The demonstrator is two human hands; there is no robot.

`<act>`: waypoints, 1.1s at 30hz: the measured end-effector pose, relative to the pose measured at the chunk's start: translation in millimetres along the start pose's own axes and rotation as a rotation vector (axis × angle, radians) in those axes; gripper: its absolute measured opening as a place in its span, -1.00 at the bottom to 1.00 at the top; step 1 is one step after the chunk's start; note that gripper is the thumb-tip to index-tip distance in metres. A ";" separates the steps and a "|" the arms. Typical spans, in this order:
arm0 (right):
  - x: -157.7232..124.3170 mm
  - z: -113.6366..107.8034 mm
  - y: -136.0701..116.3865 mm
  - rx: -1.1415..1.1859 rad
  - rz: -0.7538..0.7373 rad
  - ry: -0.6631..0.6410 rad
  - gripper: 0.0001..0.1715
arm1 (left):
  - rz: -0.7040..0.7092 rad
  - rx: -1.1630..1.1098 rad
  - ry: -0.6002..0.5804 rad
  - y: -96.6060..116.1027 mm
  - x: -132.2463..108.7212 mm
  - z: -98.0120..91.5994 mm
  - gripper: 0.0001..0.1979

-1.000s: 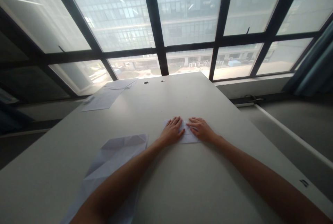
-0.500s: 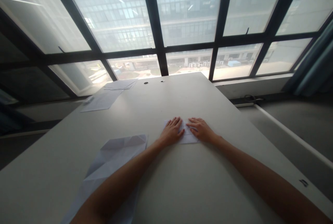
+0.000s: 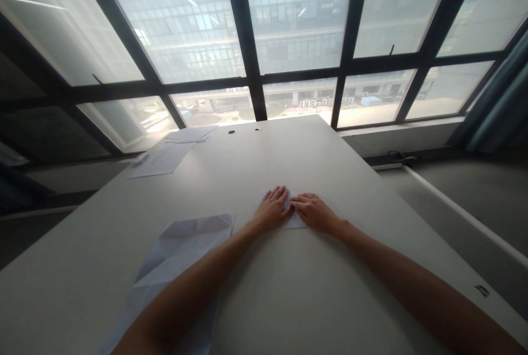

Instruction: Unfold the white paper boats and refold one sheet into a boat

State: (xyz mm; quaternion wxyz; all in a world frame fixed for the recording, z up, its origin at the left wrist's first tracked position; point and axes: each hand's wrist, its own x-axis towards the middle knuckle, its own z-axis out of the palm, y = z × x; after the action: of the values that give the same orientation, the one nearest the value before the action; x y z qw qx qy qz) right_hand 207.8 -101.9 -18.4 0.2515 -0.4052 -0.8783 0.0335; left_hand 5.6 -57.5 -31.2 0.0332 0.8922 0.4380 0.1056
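Note:
A small piece of folded white paper (image 3: pixel 295 221) lies on the white table, mostly covered by my two hands. My left hand (image 3: pixel 272 207) rests flat over its left part, fingers stretched away from me and slightly spread. From the right, my right hand (image 3: pixel 315 211) lies across the paper, its fingers extended leftward and their tips at my left thumb. Only the near edge and a corner of the paper show between and around the hands.
A large creased sheet of paper (image 3: pixel 181 250) lies partly under my left forearm. More white sheets (image 3: pixel 163 158) are at the table's far left. Two cable holes are near the far edge, before the windows. A small dark mark or object (image 3: pixel 481 290) sits near the right edge.
My right hand has slid left across the paper, and its fingertips now meet my left thumb. My left hand has stayed in place.

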 end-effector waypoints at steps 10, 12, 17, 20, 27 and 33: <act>0.6 -4.8 7.1 -0.072 0.154 -0.019 -0.83 | -0.114 -0.081 0.258 7.0 3.5 -14.6 -0.55; -0.2 -5.2 11.7 -0.085 0.205 -0.012 -0.85 | -0.157 -0.051 0.255 5.3 3.2 -13.4 -0.55; -2.7 -4.6 22.1 -0.080 0.265 0.012 -0.84 | -0.355 0.029 0.165 -3.3 4.2 -0.7 -0.34; -3.3 -3.6 23.6 -0.072 0.266 0.020 -0.84 | -0.361 0.028 0.115 -5.6 5.0 3.2 -0.33; -3.7 -2.4 24.0 -0.041 0.242 0.062 -0.84 | -0.323 -0.021 0.111 -5.2 5.1 1.8 -0.32; -4.1 -2.6 24.4 -0.019 0.240 0.087 -0.84 | -0.276 -0.087 0.163 -5.9 4.6 1.6 -0.32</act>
State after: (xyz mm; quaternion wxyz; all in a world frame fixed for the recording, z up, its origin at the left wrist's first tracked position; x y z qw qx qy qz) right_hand 228.2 -89.0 -24.2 0.2796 -0.5108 -0.8121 0.0377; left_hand 4.1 -50.2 -32.9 0.0505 0.8098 0.5524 0.1910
